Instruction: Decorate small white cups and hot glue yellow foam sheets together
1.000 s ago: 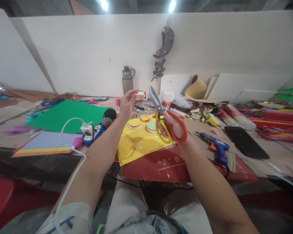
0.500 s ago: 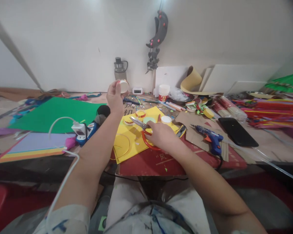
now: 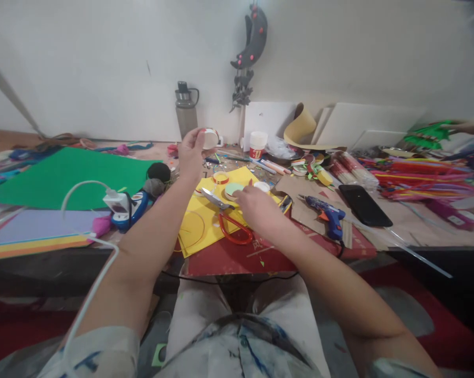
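Note:
My left hand (image 3: 192,152) is raised over the table, its fingers closed on a small round white piece with a red and yellow rim (image 3: 210,139). My right hand (image 3: 256,207) is low over the yellow sheets (image 3: 193,244), its fingertips at the edge of a pale green disc (image 3: 233,190); whether they grip it is hard to see. Red-handled scissors (image 3: 235,231) lie with parted blades on the yellow sheets, just left of that hand. A red and yellow ring (image 3: 221,178) and a white round piece (image 3: 262,186) rest nearby.
At right are a blue glue gun (image 3: 331,216) and a black phone (image 3: 365,205). A blue power socket (image 3: 129,212) and green sheet (image 3: 79,178) lie left. Behind stand a paper cup (image 3: 257,145) and grey bottle (image 3: 187,113). Another person's hand (image 3: 471,127) shows far right.
My right hand has let go of the scissors and moved to the pale green disc. My left hand still holds the round piece up. The view has shifted, and another person's hand has appeared at far right.

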`<action>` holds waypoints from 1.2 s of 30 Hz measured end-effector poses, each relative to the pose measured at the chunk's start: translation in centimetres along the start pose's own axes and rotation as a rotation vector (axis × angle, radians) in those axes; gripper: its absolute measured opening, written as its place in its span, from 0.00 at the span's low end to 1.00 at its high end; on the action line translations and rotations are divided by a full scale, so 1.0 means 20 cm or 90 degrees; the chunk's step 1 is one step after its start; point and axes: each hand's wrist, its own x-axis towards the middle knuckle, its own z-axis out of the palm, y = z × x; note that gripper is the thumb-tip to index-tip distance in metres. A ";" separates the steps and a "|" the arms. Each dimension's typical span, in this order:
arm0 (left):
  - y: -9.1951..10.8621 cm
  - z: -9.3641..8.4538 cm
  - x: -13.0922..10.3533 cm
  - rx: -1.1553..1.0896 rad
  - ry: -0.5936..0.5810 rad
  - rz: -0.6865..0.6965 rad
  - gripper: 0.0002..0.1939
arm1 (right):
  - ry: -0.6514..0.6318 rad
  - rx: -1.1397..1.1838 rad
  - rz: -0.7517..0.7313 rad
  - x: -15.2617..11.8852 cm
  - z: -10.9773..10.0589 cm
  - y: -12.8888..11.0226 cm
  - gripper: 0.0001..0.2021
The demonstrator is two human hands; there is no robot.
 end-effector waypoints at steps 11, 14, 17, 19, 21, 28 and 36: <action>-0.05 0.04 -0.03 -0.051 -0.047 -0.097 0.17 | -0.050 -0.220 -0.008 0.22 0.15 0.29 0.18; -0.05 0.03 -0.04 -0.060 -0.056 -0.106 0.18 | -0.041 -0.226 -0.064 0.23 0.16 0.31 0.17; -0.04 0.04 -0.04 -0.074 -0.064 -0.111 0.19 | -0.025 -0.234 -0.133 0.23 0.14 0.34 0.16; -0.02 0.04 -0.05 -0.079 -0.067 -0.109 0.19 | 0.005 -0.231 -0.168 0.22 0.12 0.36 0.16; -0.01 0.05 -0.05 -0.082 -0.073 -0.106 0.18 | 0.054 -0.207 -0.163 0.21 0.10 0.37 0.16; 0.01 0.07 -0.09 -0.125 -0.143 -0.076 0.24 | 0.515 0.353 0.018 0.21 0.01 0.31 0.07; 0.02 0.11 -0.14 -0.098 -0.195 -0.069 0.25 | 0.646 0.759 -0.073 0.26 0.07 0.19 0.12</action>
